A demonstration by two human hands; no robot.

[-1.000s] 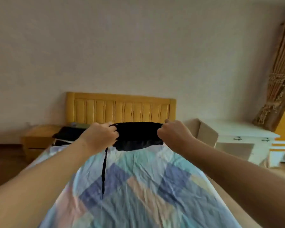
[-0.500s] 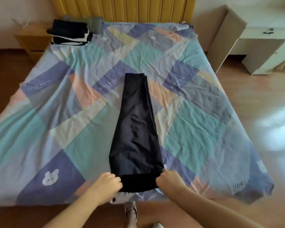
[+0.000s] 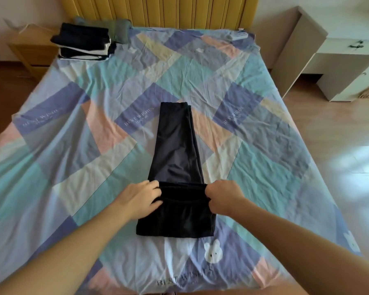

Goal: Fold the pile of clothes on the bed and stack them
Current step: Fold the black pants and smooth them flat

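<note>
Dark navy trousers [image 3: 176,150] lie lengthwise along the middle of the bed [image 3: 73,116], legs laid together and pointing toward the headboard. Their waist end is doubled over the near part of the legs. My left hand [image 3: 140,198] grips the left corner of the waistband, and my right hand [image 3: 223,195] grips the right corner, fingers curled round the cloth. A stack of folded dark and white clothes [image 3: 84,44] sits at the bed's far left corner.
A grey-green pillow [image 3: 120,28] lies behind the stack, by the yellow headboard [image 3: 158,11]. A wooden nightstand [image 3: 32,50] stands at the left. A white desk [image 3: 347,58] stands right of the bed, with wood floor [image 3: 339,156] beside it.
A second ago I held the trousers up in the air by the waistband. They then lay full length on the bed, and now the waist end has been carried forward over the legs.
</note>
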